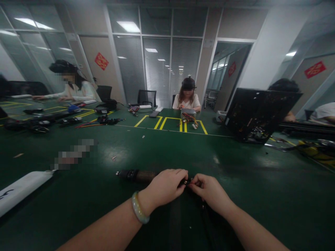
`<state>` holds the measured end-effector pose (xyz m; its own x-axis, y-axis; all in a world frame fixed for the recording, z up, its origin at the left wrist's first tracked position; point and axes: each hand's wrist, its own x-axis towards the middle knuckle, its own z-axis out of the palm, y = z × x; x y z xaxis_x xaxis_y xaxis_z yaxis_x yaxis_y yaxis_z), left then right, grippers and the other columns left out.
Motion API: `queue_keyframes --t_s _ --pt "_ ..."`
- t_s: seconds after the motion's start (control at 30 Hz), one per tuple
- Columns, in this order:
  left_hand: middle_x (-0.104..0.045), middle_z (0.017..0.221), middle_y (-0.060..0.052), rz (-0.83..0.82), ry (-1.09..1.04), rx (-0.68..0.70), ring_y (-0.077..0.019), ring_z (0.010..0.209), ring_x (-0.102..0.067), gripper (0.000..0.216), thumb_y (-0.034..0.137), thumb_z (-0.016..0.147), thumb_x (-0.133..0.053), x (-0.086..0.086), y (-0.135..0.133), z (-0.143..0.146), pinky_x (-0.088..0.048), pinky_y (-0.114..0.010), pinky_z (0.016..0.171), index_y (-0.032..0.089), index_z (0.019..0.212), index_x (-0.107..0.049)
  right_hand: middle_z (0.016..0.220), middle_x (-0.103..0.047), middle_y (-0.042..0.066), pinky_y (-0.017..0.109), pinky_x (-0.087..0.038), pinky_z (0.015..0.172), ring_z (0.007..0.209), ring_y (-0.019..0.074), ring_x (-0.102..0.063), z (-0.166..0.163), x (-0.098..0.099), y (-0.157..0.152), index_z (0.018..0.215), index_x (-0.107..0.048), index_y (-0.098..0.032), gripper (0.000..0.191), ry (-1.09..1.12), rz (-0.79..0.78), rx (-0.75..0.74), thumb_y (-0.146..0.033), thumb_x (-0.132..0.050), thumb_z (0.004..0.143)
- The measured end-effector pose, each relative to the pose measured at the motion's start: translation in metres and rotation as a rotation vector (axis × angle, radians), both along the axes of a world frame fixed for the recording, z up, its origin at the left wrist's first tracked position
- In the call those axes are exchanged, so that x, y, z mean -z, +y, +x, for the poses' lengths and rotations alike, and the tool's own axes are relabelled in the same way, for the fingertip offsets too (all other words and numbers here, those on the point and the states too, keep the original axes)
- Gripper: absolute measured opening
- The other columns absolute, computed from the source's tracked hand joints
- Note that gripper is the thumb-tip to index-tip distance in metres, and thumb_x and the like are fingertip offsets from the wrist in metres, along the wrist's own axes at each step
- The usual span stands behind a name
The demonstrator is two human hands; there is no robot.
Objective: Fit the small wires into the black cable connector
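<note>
A dark electric screwdriver [143, 175] with a black collar and a metal tip lies on the green table, its tip pointing left. My left hand [169, 184] is wrapped round its right end, palm down, covering much of the body. Against those fingertips, my right hand [209, 190] is closed in a pinch at a small dark part with a brassy spot [186, 182]. What exactly the right fingers hold is hidden. Below the right hand a dark cable [203, 207] runs toward the front edge of the view.
A white power strip-like bar [24, 190] lies at left. Cables and dark parts [102, 120] lie behind it. Across the table, a person [187, 96] handles a grey box with coloured wires [190, 116]. A black panel [261, 115] stands at right; another person [75, 85] sits at far left.
</note>
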<state>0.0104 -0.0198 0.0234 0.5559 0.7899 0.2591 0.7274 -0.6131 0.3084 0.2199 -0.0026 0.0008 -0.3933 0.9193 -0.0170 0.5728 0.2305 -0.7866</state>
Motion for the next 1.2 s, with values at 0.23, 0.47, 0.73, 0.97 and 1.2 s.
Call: queue_keyframes --t_s 0.23,0.47,0.73,0.97,1.2 --pt "-0.064 0.109 -0.003 0.006 0.022 0.007 -0.0217 0.104 -0.061 0.012 0.018 0.088 -0.057 -0.002 -0.001 0.001 -0.045 -0.036 0.095 0.022 0.100 -0.057 0.077 -0.069 -0.001 0.019 -0.037 0.051 0.058 0.0116 -0.059 -0.002 -0.002 -0.001 0.083 -0.067 -0.019 0.013 -0.011 -0.001 0.002 -0.030 -0.061 0.087" --pt "-0.066 0.105 -0.004 -0.004 0.043 0.001 -0.0214 0.100 -0.062 0.005 0.020 0.089 -0.057 -0.005 -0.002 0.003 -0.045 -0.034 0.092 0.021 0.094 -0.056 0.075 -0.069 -0.002 0.018 -0.038 0.051 0.059 0.0114 -0.059 -0.003 0.001 0.000 0.083 -0.066 -0.019 0.008 0.031 -0.004 -0.005 -0.026 -0.061 0.085" --pt "-0.064 0.105 -0.002 -0.018 0.022 -0.025 -0.0215 0.099 -0.061 0.020 0.023 0.085 -0.062 -0.001 -0.001 0.001 -0.045 -0.035 0.091 0.023 0.104 -0.055 0.072 -0.067 -0.003 0.018 -0.036 0.048 0.052 0.0094 -0.055 -0.003 0.008 0.002 0.080 -0.064 -0.019 0.009 0.036 0.015 0.009 -0.026 -0.061 0.085" --pt "-0.064 0.101 -0.002 -0.024 0.027 -0.036 -0.0218 0.095 -0.061 0.014 0.020 0.085 -0.060 -0.002 -0.001 0.002 -0.046 -0.035 0.087 0.023 0.098 -0.055 0.071 -0.066 -0.002 0.016 -0.036 0.045 0.054 0.0106 -0.057 -0.003 0.009 0.003 0.080 -0.064 -0.019 0.010 0.041 -0.001 0.012 -0.027 -0.061 0.085" --pt "-0.064 0.107 -0.003 -0.033 0.023 -0.044 -0.0217 0.099 -0.061 0.019 0.019 0.086 -0.058 -0.004 -0.003 0.002 -0.045 -0.035 0.091 0.023 0.104 -0.055 0.072 -0.066 -0.002 0.016 -0.037 0.043 0.052 0.0101 -0.056 -0.002 0.011 0.003 0.081 -0.064 -0.019 0.010 0.066 -0.030 0.004 -0.027 -0.061 0.085"
